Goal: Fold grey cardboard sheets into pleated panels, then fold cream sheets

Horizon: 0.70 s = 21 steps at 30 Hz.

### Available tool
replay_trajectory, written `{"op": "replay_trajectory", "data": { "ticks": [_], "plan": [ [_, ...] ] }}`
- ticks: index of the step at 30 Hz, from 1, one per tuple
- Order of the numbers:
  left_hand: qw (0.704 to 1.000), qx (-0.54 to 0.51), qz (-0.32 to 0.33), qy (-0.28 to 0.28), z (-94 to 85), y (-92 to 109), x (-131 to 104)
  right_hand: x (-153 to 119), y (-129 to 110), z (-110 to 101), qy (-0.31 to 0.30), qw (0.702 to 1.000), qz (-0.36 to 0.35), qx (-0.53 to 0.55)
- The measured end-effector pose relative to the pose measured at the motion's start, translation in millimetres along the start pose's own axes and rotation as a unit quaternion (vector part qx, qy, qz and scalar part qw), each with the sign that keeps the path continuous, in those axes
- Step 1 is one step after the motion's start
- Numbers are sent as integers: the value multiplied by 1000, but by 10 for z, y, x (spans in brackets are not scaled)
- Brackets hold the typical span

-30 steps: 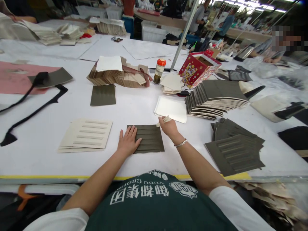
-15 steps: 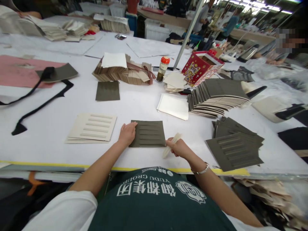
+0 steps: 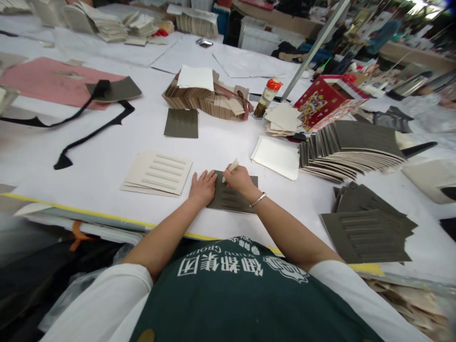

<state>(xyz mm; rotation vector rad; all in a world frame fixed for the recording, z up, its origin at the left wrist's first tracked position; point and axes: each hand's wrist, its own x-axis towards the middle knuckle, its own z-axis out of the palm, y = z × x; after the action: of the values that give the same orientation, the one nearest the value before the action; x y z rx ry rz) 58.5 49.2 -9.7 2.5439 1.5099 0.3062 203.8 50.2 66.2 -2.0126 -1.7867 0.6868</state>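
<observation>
The dark panel (image 3: 231,202) lies flat on the white table (image 3: 295,204); your left hand (image 3: 203,189) rests at its left edge, fingers slightly spread, while your right hand (image 3: 239,180) grips a pale tool (image 3: 232,166) over it. Left of the panel lie pale ribbed sheets (image 3: 166,175); right, overlapping dark pieces (image 3: 366,236).

A white table (image 3: 226,148) edged in yellow; a slanting pole (image 3: 317,50); pale bins (image 3: 259,41); bright light (image 3: 429,8) beyond.

the dark green apron (image 3: 235,299) reads "御都集团" and "yudu group" in white lettering.
</observation>
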Motion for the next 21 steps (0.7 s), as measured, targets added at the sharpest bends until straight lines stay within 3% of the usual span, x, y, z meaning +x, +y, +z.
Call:
{"op": "replay_trajectory", "data": {
  "ticks": [5,10,12,14,16,18,21],
  "plan": [
    [1000,-9,2,-6,19,19,15,-601,15,105,-25,1000,-8,17],
    [1000,-6,10,-7,5,-26,-1,-1167,213,143,-82,985,34,150],
    [1000,-4,15,-9,-47,-60,-4,-1319,425,9,-53,976,65,199],
    [1000,-6,4,5,-117,-21,28,-1463,707,-187,23,973,104,203],
    [999,-15,-6,31,-165,170,106,-1615,1000,-370,96,972,143,159],
    [999,-31,8,34,-146,535,208,-1759,1234,-476,134,970,168,110],
    [997,-30,62,-37,19,1221,330,-1885,1406,-492,149,974,146,92]
  ]
}}
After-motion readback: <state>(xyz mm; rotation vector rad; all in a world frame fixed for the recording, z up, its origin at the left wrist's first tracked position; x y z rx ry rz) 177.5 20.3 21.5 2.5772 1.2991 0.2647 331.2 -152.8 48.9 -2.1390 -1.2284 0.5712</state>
